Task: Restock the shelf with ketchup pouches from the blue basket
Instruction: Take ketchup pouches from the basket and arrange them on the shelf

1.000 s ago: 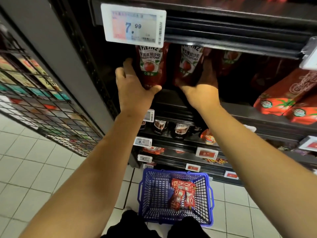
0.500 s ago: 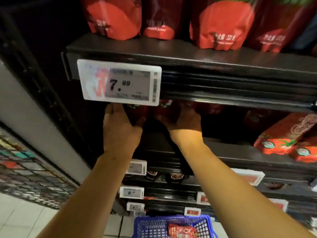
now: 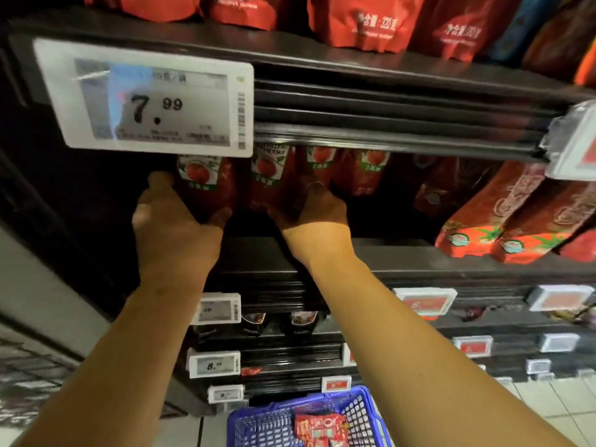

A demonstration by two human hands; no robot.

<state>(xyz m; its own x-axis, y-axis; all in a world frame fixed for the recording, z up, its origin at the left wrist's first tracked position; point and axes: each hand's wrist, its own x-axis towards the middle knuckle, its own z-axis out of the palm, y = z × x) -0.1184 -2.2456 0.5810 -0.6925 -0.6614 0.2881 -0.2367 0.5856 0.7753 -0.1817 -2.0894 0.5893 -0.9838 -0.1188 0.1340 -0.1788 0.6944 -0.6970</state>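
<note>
Shelf tag [image 3: 143, 100] reads 7.99; left hand [image 3: 175, 225], right hand [image 3: 314, 217] fingers each grip "KETCHUP" pouch [image 3: 201, 185]

We read "7.99" in large black digits on the white price tag [image 3: 143, 100] clipped to the shelf rail [image 3: 387, 117]; its smaller print and the barcode on its right edge are too blurred to read. Just below the price tag, a red ketchup pouch [image 3: 269, 175] shows "KETCHUP" in white letters under the rail. Above the rail, a red pouch [image 3: 371, 24] carries "320" within Chinese characters, and its right-hand neighbour [image 3: 459, 32] bears the same figure. Well below the price tag, a lower tag [image 3: 214, 364] reads "8." followed by small digits we cannot make out. The remaining tags are illegible.
</note>
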